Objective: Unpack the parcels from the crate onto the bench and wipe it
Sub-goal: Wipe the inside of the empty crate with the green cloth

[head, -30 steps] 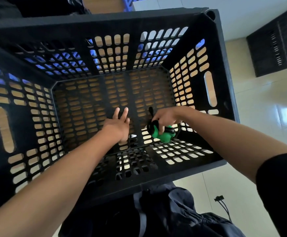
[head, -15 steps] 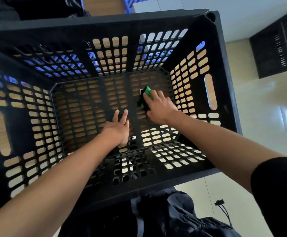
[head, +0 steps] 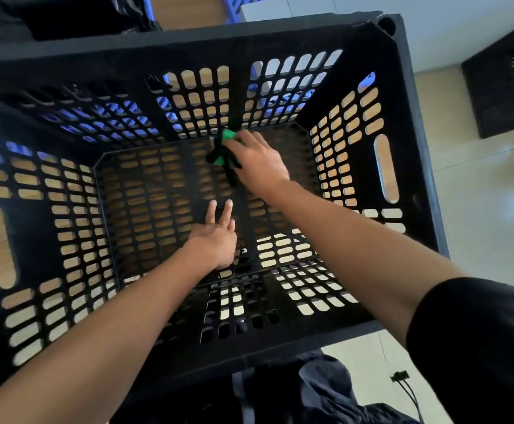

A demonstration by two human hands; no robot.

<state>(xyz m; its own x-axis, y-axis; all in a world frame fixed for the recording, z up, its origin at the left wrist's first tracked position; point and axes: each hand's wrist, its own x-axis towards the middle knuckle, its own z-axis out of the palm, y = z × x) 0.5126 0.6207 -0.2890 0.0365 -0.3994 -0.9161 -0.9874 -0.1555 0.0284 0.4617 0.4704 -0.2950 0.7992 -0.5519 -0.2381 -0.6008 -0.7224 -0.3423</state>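
While right hand (head: pixel 258 165) presses green cloth (head: pixel 226 148), slotted crate (head: pixel 384 117)

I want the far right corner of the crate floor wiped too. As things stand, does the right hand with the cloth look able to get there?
Probably yes. The right hand holds the green and black cloth on the crate floor by the far wall, and nothing lies between it and that corner.

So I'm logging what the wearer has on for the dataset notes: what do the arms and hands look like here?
Both forearms are bare. The left hand and right hand wear no gloves, and no rings, watch or bracelet show. A black sleeve covers the right upper arm, ending above the elbow. No sleeve shows on the left arm within the frame.
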